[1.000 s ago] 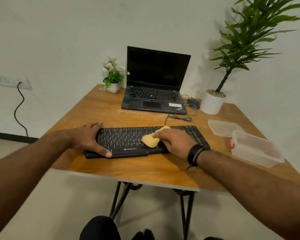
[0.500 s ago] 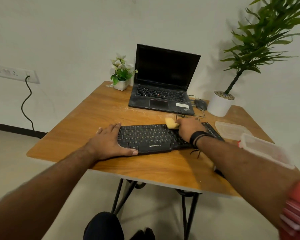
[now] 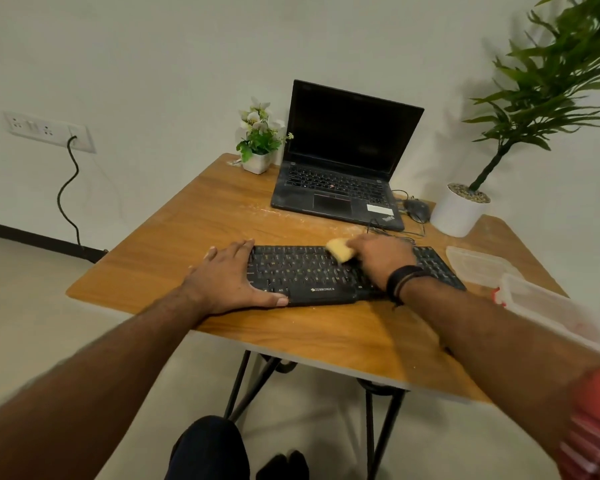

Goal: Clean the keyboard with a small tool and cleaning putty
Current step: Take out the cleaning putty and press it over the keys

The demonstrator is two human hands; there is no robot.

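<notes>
The left hand (image 3: 231, 284) lies flat and relaxed over the left end of the black keyboard (image 3: 326, 271), fingers spread across the outer keys and thumb along the front edge, so its grip is released and it only pins the board to the bench (image 3: 187, 220). If that hand lifts or lightens, the keyboard could skate across the smooth wood as the other hand drags across it. Toward the middle, at the top row of keys, sits the yellow cleaning putty (image 3: 340, 249), pressed onto the keys by the right hand (image 3: 378, 259), whose fingers curl over the lump and hold it. Pressed too hard or left too long, the putty may sink between the keycaps and tear, leaving bits behind; a quick pull could also lift a loose cap. Just behind the right hand a thin black cable (image 3: 388, 232) trails toward the laptop (image 3: 343, 174), and a stroke that overshoots the top edge could snag it or pick up the pale dust on the wood. Farther right, the clear plastic container (image 3: 548, 306) and its lid (image 3: 475, 263) lie near the forearm, which could nudge them. No small tool is visible.
</notes>
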